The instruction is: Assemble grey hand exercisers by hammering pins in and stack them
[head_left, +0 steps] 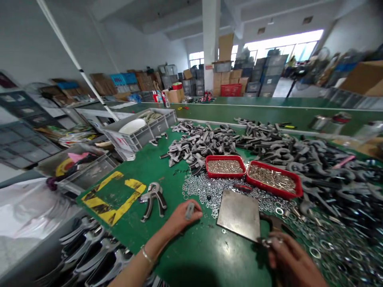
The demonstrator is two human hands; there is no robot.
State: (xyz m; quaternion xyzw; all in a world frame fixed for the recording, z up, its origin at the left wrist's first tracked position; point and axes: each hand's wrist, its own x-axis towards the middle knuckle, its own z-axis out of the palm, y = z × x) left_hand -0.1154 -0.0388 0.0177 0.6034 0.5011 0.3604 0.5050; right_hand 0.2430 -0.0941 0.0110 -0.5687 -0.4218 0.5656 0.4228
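Observation:
My left hand (186, 215) is closed around a small grey metal piece (189, 210), just above the green tabletop. At the right, my right hand (289, 255) has its fingers pinched on a small shiny metal part (271, 241) beside the corner of a flat steel plate (238, 215). Blur hides the exact kind of that part. A dark curved tool part (277, 223) lies right behind those fingers. To the left of my left hand rests a pliers-like hand tool (154, 200) with black-and-grey handles, its legs spread apart.
Two red trays (226, 175) (273, 192) hold small metal pins. Loose nuts or washers (203, 191) spread around them, with grey tool parts (203, 143) heaped behind. Yellow-black tape (112, 217) marks a square. A grey crate (158, 125) stands at the table's left edge; more tools (95, 255) lie below left.

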